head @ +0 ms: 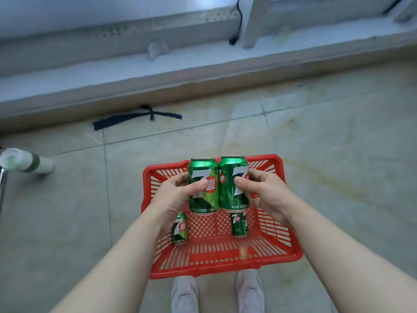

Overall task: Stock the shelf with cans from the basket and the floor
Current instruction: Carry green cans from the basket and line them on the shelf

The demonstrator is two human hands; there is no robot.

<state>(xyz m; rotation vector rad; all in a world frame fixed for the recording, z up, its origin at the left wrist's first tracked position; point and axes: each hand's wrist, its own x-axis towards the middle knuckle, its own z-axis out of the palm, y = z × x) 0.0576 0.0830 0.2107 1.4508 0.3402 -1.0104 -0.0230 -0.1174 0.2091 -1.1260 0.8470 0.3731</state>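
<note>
Holding now: two green cans, upright and side by side above the red basket (291, 256).
Left hand (173, 195): wrapped around the left can (203, 188).
Right hand (266, 190): wrapped around the right can (233, 184).
Left in basket: two more cans, one near the left wall (179, 229), one toward the middle (239, 223).
Shelf (112, 71): low grey ledge ahead, no cans visible on it.
Floor: white bottle (27, 162) lying at left; no loose cans seen.
Progress: early, judging by what shows; four cans unshelved.

Soft even daylight, blurred edges, wide-angle distortion.
</note>
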